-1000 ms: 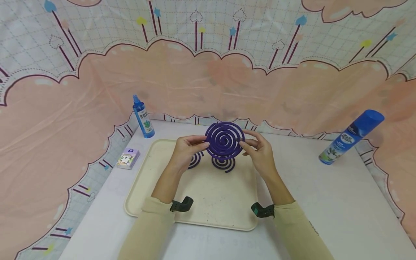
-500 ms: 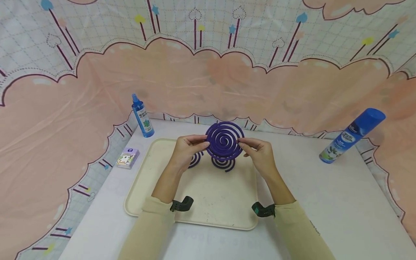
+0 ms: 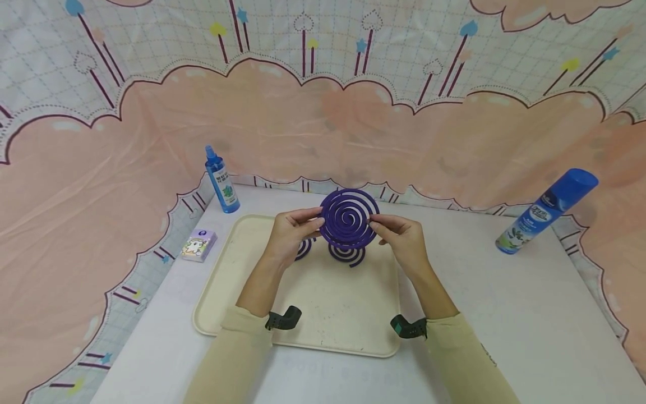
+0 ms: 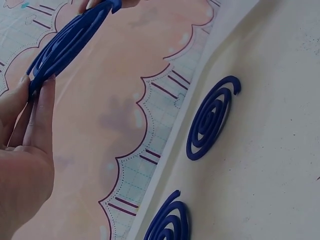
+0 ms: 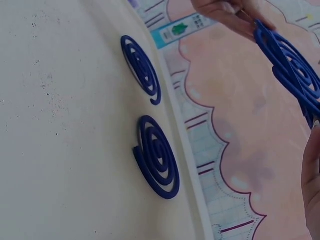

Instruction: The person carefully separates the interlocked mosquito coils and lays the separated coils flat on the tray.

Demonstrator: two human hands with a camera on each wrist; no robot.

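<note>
Raised over the far part of the tray, a purple-blue mosquito coil [image 3: 347,220] is held upright between both hands. My left hand [image 3: 286,240] pinches its left edge between thumb and fingers, and my right hand [image 3: 405,240] pinches the right edge. From the side, in the right wrist view, the held coil [image 5: 286,57] looks like two spirals nested or stacked, partly splayed apart. Two more coils lie flat on the tray: one [image 4: 212,117] on the right, the other [image 5: 141,69] on the left. In the head view both are partly covered by the left hand and the held coil.
The cream tray [image 3: 333,331] has a raised rim and dark specks. Left of it are a small card-like box [image 3: 199,247] and a blue spray bottle [image 3: 222,185]. A blue aerosol can [image 3: 542,216] stands at the right. Patterned cloth [image 3: 323,129] hangs behind the table.
Over the last second my right fingers have drawn in and closed on the coil's right edge. My left hand keeps its grip, and the coil has hardly moved.
</note>
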